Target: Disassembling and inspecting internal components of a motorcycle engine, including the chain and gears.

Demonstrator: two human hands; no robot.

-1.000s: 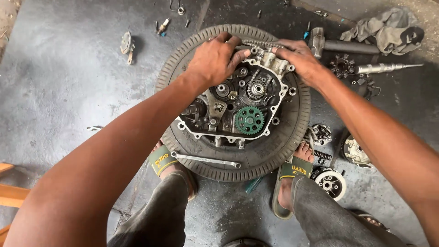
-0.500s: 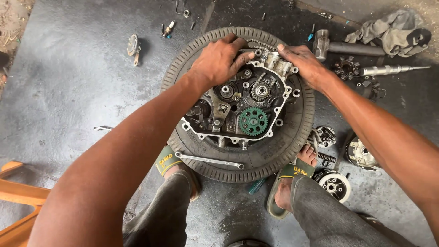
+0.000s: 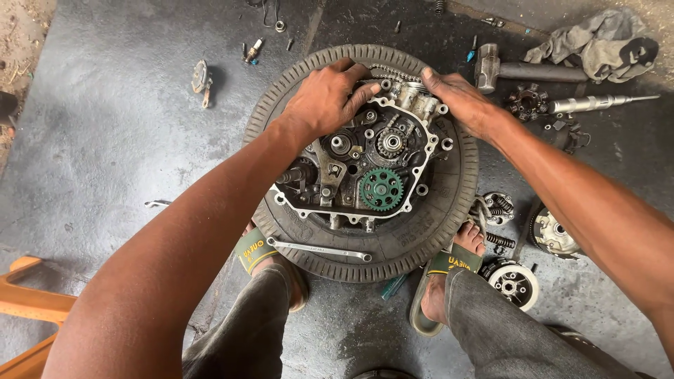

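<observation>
Engine case (image 3: 351,165) under both hands

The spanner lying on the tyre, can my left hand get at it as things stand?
Probably yes: the spanner lies bare on the near side of the tyre, nothing over it; the left hand only rests on the engine case.

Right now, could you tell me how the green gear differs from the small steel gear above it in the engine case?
The green gear is larger and painted green, with round holes through its face; the small steel gear is bare grey metal and more compact. The green gear sits near the case's lower edge, clear of both hands; the steel gear lies higher, between the left hand and right hand. Both are toothed and lie flat in the engine case.
</observation>
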